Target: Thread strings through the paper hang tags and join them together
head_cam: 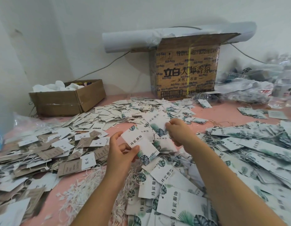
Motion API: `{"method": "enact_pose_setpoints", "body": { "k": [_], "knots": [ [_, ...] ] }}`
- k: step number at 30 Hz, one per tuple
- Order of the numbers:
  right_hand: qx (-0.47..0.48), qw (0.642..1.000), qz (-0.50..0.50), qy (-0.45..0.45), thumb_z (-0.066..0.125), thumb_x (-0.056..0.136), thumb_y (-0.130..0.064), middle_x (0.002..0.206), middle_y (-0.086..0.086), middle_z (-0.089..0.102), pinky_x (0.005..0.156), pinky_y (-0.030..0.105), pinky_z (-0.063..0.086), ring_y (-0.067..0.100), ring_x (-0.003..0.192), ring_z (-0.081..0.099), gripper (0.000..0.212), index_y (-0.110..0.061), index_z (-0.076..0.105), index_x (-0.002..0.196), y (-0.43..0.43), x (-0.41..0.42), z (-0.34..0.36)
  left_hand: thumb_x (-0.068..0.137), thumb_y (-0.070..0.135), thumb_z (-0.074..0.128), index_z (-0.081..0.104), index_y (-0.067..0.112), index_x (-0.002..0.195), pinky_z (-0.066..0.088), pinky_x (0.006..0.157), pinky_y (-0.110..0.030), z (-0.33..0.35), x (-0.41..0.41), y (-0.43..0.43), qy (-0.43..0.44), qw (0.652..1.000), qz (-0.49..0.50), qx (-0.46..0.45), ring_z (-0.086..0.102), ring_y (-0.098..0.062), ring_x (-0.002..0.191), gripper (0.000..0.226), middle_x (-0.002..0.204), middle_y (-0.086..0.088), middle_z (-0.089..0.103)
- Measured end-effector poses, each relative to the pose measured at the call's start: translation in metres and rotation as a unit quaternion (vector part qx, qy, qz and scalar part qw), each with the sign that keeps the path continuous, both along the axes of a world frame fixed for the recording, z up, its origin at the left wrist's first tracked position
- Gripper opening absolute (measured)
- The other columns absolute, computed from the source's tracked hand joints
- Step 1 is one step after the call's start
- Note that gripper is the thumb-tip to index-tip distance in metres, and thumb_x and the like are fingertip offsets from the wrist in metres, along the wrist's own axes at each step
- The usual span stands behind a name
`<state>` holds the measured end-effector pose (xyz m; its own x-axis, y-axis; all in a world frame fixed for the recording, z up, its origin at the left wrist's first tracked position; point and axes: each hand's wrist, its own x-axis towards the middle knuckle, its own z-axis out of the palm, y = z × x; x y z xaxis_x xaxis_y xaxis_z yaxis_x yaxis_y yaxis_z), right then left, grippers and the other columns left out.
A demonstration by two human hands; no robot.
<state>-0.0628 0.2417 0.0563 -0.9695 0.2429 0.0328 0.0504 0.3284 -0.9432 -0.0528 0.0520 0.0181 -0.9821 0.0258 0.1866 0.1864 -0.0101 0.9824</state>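
Fingers (116, 137) and thumb of the left hand (120, 154) pinch a leaf-printed hang tag (135, 142); the right hand (179, 132) pinches a second tag (156, 121) just beyond it. Whether string runs through either, I cannot tell. Judging by the heaps, many tags (109, 116) look unstrung. Piles crowd the pink table (221, 114); free room lies only above them.

Hang tags (125, 111) heaped across a table (223, 111), boxes along the back.
At left, a tag heap (43, 152) with loose strings (86, 185) before it; at right, a second heap (255, 144). Rear left, a box (68, 100); rear centre, a carton (185, 70) under a paper roll (133, 41), bags (255, 82) right of it. Mid-table, left hand (120, 150) gripping the near tag (138, 144), right hand (179, 131) pinching the far tag (155, 119).
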Motion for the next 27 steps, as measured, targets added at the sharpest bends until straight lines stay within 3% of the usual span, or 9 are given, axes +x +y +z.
{"method": "enact_pose_setpoints", "body": {
  "k": [2, 5, 8, 12, 17, 21, 27],
  "knots": [
    [-0.072, 0.992, 0.102, 0.014, 0.046, 0.096, -0.017, 0.046, -0.007, 0.04, 0.032, 0.016, 0.025, 0.006, 0.033, 0.028, 0.02, -0.008, 0.051, 0.079, -0.009, 0.006, 0.008, 0.078, 0.006, 0.071, 0.04, 0.031, 0.123, 0.049, 0.051, -0.017, 0.0, -0.001, 0.0, 0.0, 1.0, -0.007, -0.002, 0.067, -0.012, 0.06, 0.06, 0.082, -0.007, 0.07],
    [-0.008, 0.984, 0.175, -0.012, 0.051, 0.094, -0.017, 0.037, -0.011, 0.038, 0.031, 0.016, 0.023, 0.005, 0.03, 0.026, 0.021, -0.01, 0.052, 0.075, -0.019, 0.008, 0.009, 0.077, 0.008, 0.071, 0.039, 0.031, 0.122, 0.048, 0.049, -0.016, 0.001, 0.0, 0.001, 0.011, 1.0, -0.01, 0.018, 0.066, -0.012, 0.056, 0.06, 0.077, -0.007, 0.068],
    [0.097, 0.984, 0.147, -0.03, 0.056, 0.092, -0.022, 0.031, -0.013, 0.035, 0.033, 0.015, 0.022, 0.004, 0.028, 0.026, 0.022, -0.013, 0.053, 0.072, -0.021, 0.007, 0.006, 0.077, 0.005, 0.071, 0.041, 0.031, 0.12, 0.049, 0.05, -0.017, 0.002, 0.001, 0.001, 0.026, 0.999, -0.009, 0.038, 0.068, -0.015, 0.057, 0.058, 0.077, -0.009, 0.068],
    [0.126, 0.979, 0.155, -0.034, 0.06, 0.09, -0.026, 0.035, -0.013, 0.033, 0.036, 0.017, 0.023, 0.008, 0.031, 0.026, 0.027, -0.013, 0.053, 0.067, -0.02, 0.007, 0.007, 0.081, 0.005, 0.069, 0.043, 0.03, 0.118, 0.05, 0.051, -0.018, 0.001, 0.0, 0.001, 0.03, 0.999, -0.002, 0.034, 0.067, -0.014, 0.057, 0.051, 0.073, -0.002, 0.069],
    [0.16, 0.964, 0.201, -0.065, 0.059, 0.09, -0.025, 0.04, -0.012, 0.041, 0.037, 0.018, 0.03, 0.006, 0.034, 0.033, 0.024, -0.013, 0.055, 0.07, -0.019, 0.012, 0.013, 0.092, 0.017, 0.058, 0.051, 0.032, 0.101, 0.057, 0.067, -0.037, -0.001, -0.003, 0.0, 0.022, 0.999, 0.023, 0.039, 0.069, -0.02, 0.077, 0.019, 0.095, -0.008, 0.069],
    [0.147, 0.975, 0.164, -0.03, 0.051, 0.094, -0.014, 0.055, -0.001, 0.05, 0.037, 0.018, 0.031, 0.006, 0.038, 0.038, 0.018, -0.011, 0.055, 0.077, -0.02, 0.014, 0.019, 0.09, 0.012, 0.059, 0.051, 0.032, 0.095, 0.05, 0.05, -0.019, 0.001, -0.003, -0.001, 0.027, 0.998, 0.027, 0.048, 0.065, -0.011, 0.053, 0.022, 0.087, -0.007, 0.068],
    [0.093, 0.987, 0.104, 0.077, 0.053, 0.092, -0.007, 0.067, -0.001, 0.069, 0.041, 0.017, 0.034, 0.007, 0.044, 0.041, 0.011, -0.017, 0.052, 0.086, -0.013, 0.014, 0.025, 0.084, 0.008, 0.066, 0.053, 0.033, 0.087, 0.05, 0.051, -0.017, 0.002, -0.001, -0.003, 0.039, 0.997, 0.03, 0.059, 0.065, -0.009, 0.053, 0.028, 0.075, 0.005, 0.069]
  ]
}}
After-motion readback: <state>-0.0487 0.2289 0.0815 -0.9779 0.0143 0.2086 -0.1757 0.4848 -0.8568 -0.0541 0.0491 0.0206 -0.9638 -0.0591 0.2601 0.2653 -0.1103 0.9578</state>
